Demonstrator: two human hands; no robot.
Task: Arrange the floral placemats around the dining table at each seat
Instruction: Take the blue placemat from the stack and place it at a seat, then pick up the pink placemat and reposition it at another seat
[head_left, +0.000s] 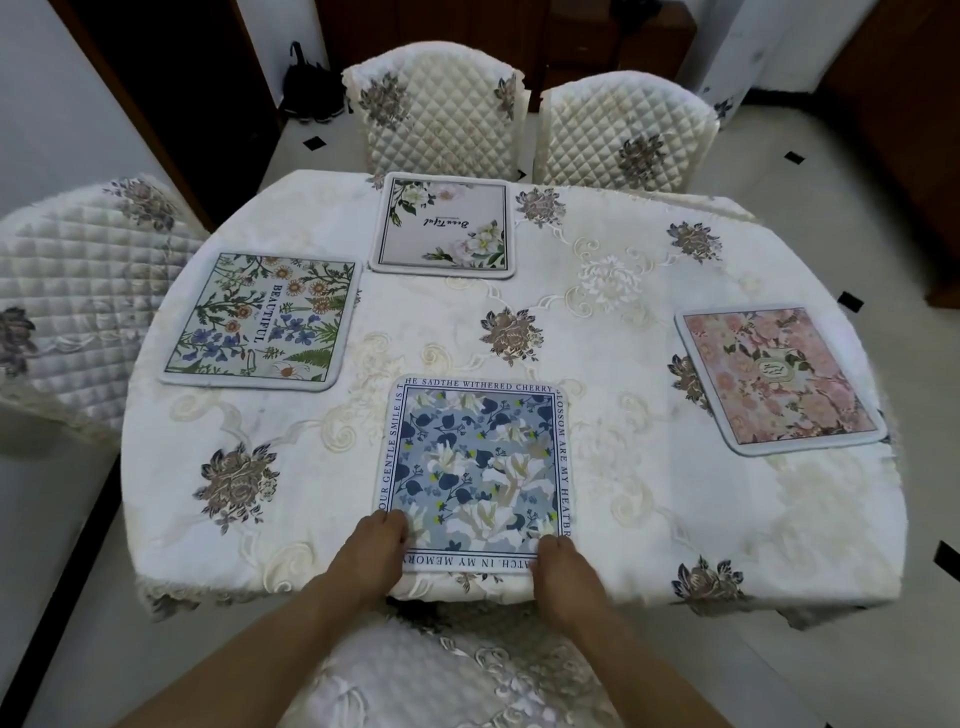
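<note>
- The blue floral placemat (475, 475) lies flat on the near edge of the dining table (623, 467), in front of the near chair (447, 670).
- To finish well, I think both hands should slide it a little, keeping its near edge parallel with the table edge.
- The left hand (376, 548) holds the near left corner and the right hand (563, 569) the near right corner, fingers curled on the mat.
- Three other mats lie well apart: the green botanical placemat (260, 322), the white rose placemat (444, 226), the pink placemat (779, 379).
</note>
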